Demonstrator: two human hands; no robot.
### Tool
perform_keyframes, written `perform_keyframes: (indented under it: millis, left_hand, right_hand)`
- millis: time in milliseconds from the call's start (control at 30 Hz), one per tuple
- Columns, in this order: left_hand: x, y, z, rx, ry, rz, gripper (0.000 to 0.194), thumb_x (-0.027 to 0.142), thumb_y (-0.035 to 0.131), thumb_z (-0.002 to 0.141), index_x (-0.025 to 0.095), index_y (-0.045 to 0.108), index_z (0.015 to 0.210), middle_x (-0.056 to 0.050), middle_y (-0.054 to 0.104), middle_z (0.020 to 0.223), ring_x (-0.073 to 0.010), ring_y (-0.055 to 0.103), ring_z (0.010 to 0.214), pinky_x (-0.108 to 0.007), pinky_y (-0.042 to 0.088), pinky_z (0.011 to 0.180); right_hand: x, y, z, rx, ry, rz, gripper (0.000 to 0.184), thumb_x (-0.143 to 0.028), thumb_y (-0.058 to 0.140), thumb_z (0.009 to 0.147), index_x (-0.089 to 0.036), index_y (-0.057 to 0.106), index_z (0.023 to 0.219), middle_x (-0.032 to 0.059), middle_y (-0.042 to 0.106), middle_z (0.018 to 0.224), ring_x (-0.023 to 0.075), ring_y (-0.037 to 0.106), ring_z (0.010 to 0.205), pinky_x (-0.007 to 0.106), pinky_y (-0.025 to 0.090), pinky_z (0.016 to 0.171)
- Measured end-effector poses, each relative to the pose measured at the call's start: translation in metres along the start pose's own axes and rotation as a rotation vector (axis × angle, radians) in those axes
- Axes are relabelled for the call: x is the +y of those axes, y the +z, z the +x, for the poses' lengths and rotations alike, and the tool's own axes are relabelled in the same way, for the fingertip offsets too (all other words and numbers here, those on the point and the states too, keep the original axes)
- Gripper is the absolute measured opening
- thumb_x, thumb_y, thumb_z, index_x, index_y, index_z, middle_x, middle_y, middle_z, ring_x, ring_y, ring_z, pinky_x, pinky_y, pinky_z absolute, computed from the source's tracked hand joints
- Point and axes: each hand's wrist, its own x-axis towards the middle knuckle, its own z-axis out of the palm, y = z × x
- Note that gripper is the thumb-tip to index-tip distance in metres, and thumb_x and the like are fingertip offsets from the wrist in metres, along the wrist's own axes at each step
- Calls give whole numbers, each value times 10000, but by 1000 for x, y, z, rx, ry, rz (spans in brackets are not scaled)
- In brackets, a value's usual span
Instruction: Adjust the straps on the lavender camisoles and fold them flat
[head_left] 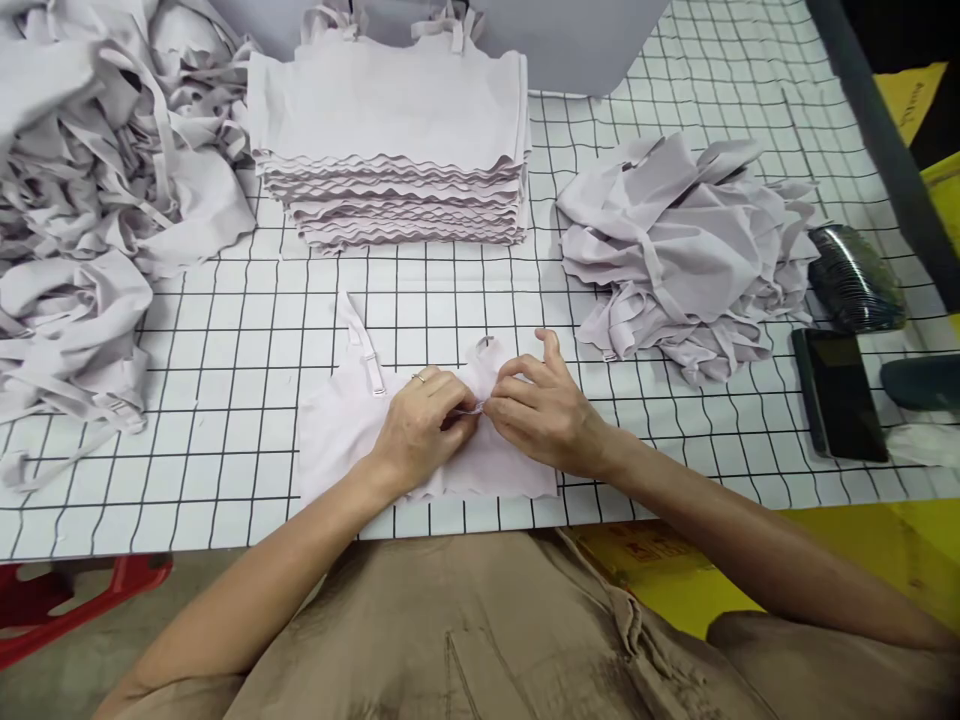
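Pinching Small on the Pale Garment (476, 465)

Taking the garment as our dial's centre, we are seeing a loose heap (75, 200) of similar fabric lying at ten o'clock. Closer in, towards eleven, a strap (352, 322) is trailing, its slider (376, 378) resting on the fabric and sitting clear of our fingers. A folded stack (390, 110) is standing at twelve. The garment itself is lying spread on the checked tablecloth (247, 380), right in front of us. Our left hand (424, 425) is pinching its upper part between thumb and fingers; our right hand (544, 415) is pinching just beside, at the left's three o'clock, one finger lifting free. What our fingertips are covering, we cannot tell. We are probably working best by keeping both pinches light and close, letting the fabric lie slack so nothing is puckering. At two, a rumpled pile (682, 240) is sitting; at three, a phone (844, 395) is lying.
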Motion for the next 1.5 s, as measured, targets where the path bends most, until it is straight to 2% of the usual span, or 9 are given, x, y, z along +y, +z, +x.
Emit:
perform_keyframes:
  millis: [367, 500, 600, 733, 933, 1200, 1367, 1433, 1500]
  left_hand:
    - [1, 5, -2, 21, 26, 12, 214, 45, 564, 846, 214, 489, 739, -11, 642, 741, -159, 583, 719, -300, 474, 664]
    - [1, 3, -1, 4, 7, -8, 206, 55, 575, 851, 211, 492, 745, -7, 630, 739, -156, 564, 713, -299, 462, 667]
    - [1, 1, 0, -47, -15, -26, 171, 80, 603, 856, 207, 525, 773, 3, 604, 721, -153, 533, 690, -295, 440, 646]
    - [0, -2, 0, -80, -32, -36, 135, 113, 604, 883, 206, 560, 796, -7, 603, 724, -165, 535, 703, -298, 440, 634]
    - [-5, -2, 0, -80, -43, -82, 134, 97, 603, 864, 214, 572, 806, -17, 635, 756, -177, 572, 721, -296, 466, 620]
    - [-8, -1, -1, -90, -61, -98, 159, 45, 609, 821, 196, 571, 791, 6, 630, 759, -151, 552, 723, -266, 441, 652]
    - [-8, -2, 1, -117, -74, -125, 149, 50, 618, 807, 192, 582, 783, -3, 646, 771, -159, 572, 743, -271, 442, 671]
    - [-8, -3, 1, -123, -86, -122, 138, 60, 616, 808, 193, 587, 781, -8, 648, 774, -163, 576, 747, -278, 444, 681]
    - [-8, -3, 1, -126, -99, -115, 126, 73, 615, 810, 192, 590, 779, -9, 646, 775, -163, 573, 745, -284, 444, 691]
  right_hand:
    - [-12, 5, -12, -57, -10, -53, 277, -77, 468, 946, -236, 675, 853, 16, 611, 798, 225, 510, 984, 741, 184, 1130]
    - [-11, 3, -8, 7, 50, -5, 269, -95, 460, 956, -221, 658, 825, 17, 623, 771, 221, 523, 951, 685, 260, 1101]
    - [3, -10, 10, 140, 253, 215, 183, -187, 521, 957, -199, 655, 832, 43, 664, 794, 220, 548, 902, 514, 436, 947]
    - [39, -33, 51, 294, 524, 626, 165, -337, 652, 888, -180, 664, 840, 44, 670, 824, 193, 584, 827, 342, 471, 729]
    - [85, -43, 103, 403, 666, 1078, 310, -413, 821, 697, -165, 650, 771, -7, 635, 700, 128, 572, 712, 279, 465, 674]
    - [99, -54, 117, 581, 783, 1410, 317, -353, 878, 590, -163, 673, 739, 21, 667, 715, 161, 589, 755, 311, 527, 640]
    - [110, -66, 114, 746, 732, 1373, 248, -344, 824, 690, -193, 644, 768, 6, 656, 741, 164, 605, 800, 338, 554, 708]
    - [116, -68, 109, 749, 730, 1198, 190, -328, 762, 762, -199, 629, 805, 17, 669, 784, 172, 621, 825, 351, 546, 748]
    - [118, -67, 101, 713, 680, 856, 136, -241, 707, 793, -196, 645, 905, 43, 692, 883, 189, 629, 883, 382, 530, 830]
